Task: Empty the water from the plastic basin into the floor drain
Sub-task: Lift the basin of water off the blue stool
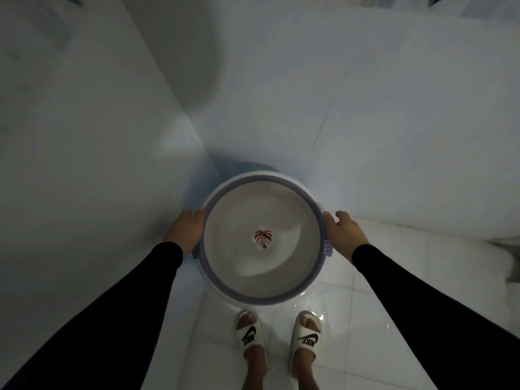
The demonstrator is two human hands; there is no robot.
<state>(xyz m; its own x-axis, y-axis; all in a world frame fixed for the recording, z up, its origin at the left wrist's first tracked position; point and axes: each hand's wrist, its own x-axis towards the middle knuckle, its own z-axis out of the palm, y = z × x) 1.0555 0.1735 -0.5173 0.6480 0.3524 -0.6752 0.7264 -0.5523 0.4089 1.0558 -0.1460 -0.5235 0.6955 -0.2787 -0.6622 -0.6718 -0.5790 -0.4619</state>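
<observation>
basin (263, 288) – both hands on rim | slides (306, 337) – "NIKE"

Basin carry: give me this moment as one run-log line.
left hand on basin rim | right hand on opposite rim | basin held above tiled floor | drain not visible

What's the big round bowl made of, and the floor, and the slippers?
The basin looks like smooth moulded plastic: thin purple rim, pale matte inside. The floor seems glazed white tile: square grout lines and a shiny wet glare. The slippers are probably soft foam or rubber, white with a printed logo.
</observation>
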